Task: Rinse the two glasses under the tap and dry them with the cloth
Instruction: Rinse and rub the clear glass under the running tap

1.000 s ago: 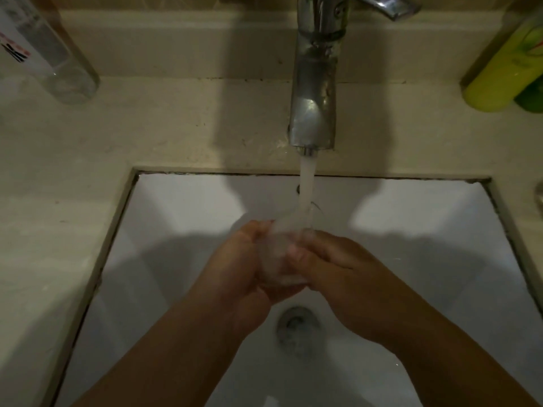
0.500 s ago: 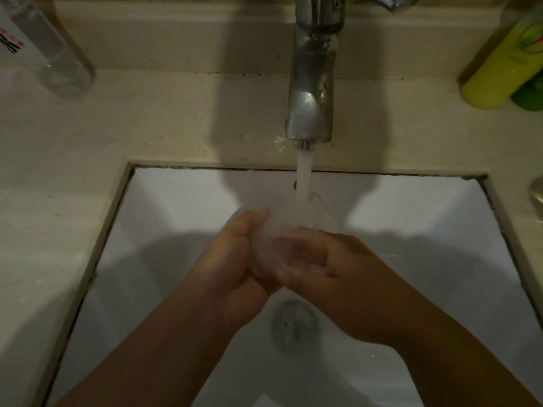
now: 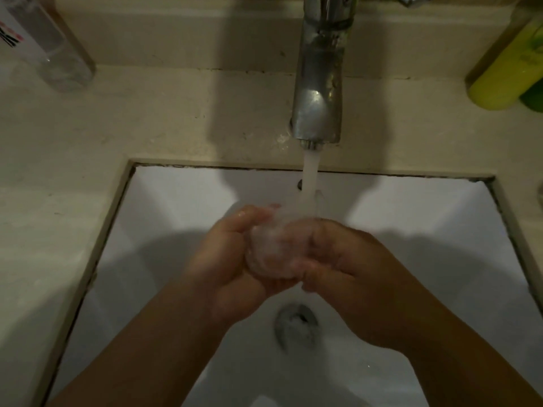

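Both hands (image 3: 296,259) cupping glass (image 3: 271,254) between them, under tap (image 3: 318,83)

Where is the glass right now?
The glass sits mid-frame, cupped between the left hand and right hand, under the tap's stream, above the drain.

Beige counter (image 3: 176,118), clear bottle (image 3: 55,51) back left, yellow-green bottle (image 3: 505,69) back right
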